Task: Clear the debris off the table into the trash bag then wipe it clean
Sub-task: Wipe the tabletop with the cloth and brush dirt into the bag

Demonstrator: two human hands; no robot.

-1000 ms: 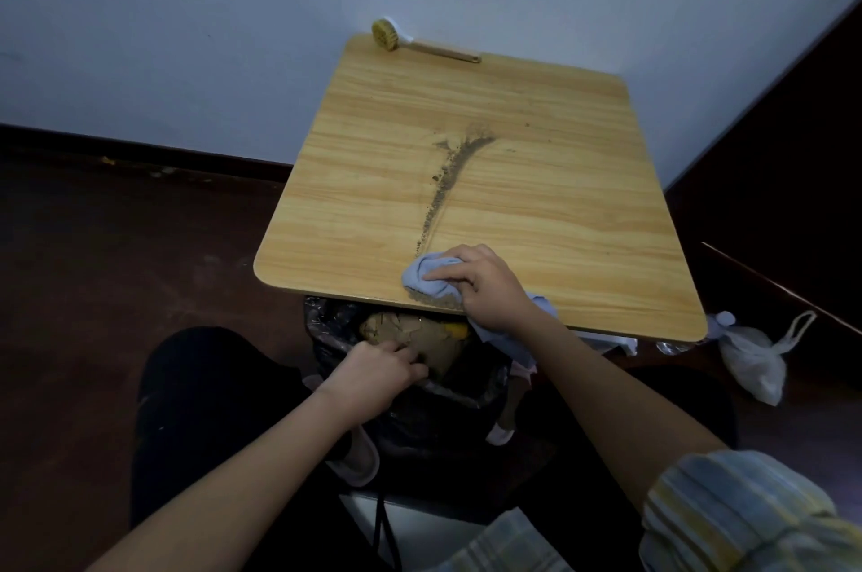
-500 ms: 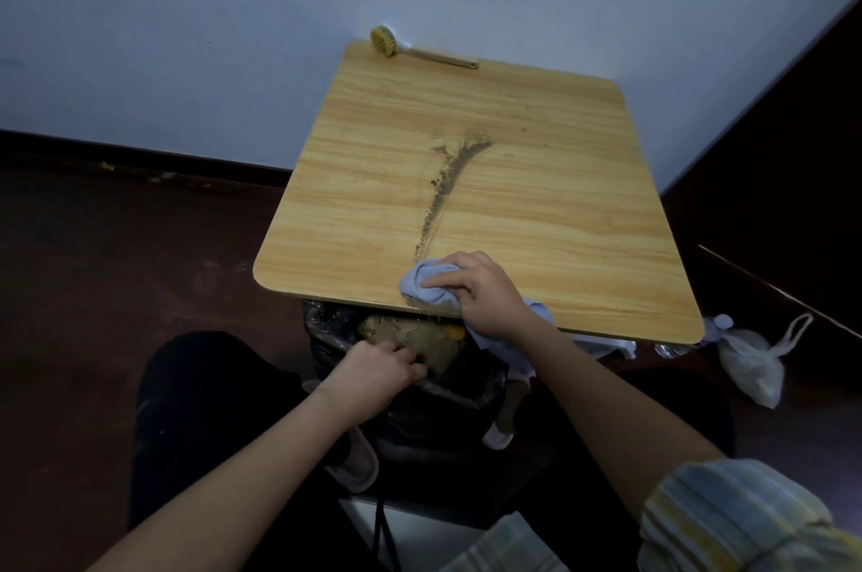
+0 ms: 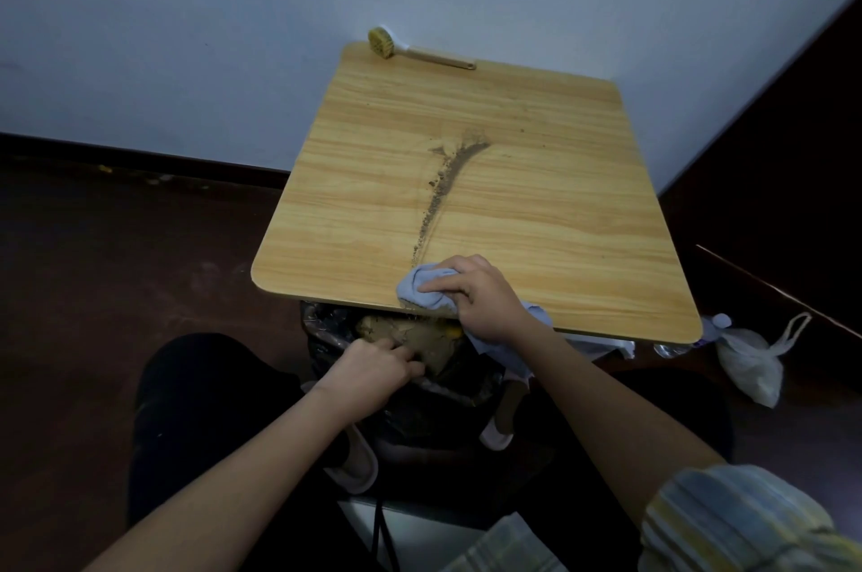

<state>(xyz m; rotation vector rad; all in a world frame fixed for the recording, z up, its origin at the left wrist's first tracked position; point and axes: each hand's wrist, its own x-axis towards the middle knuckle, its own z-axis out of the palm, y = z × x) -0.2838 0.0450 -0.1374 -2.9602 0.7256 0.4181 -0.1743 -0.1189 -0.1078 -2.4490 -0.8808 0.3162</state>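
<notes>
1. Nearest the camera, two bare forearms reach forward, and a striped sleeve covers the upper part of the right arm.
2. The left hand sits below the counter's near edge, its grip curled closed around the rim of the black trash bag and holding the bag's mouth under that edge.
3. Inside the bag lies a brownish lump of refuse with a bit of yellow beside it; what it is cannot be told.
4. The right hand rests at the counter's near edge, its grip bunched around a pale blue cloth, fingers bent over the wad and pressing it onto the wood; the cloth's loose end hangs down past the edge, over the bag.
5. Small grains cling at the edge directly under the cloth, just above the bag's opening.
6. From the cloth, a narrow line of debris runs away across the wooden counter to a wider smear near its middle, with scattered specks around it.
7. To the right, on the dark floor beside the counter, lies a whitish plastic bag with a loop handle.
8. At the counter's far edge, against the pale wall, lies a long-handled brush with a round yellow head pointing left.
</notes>
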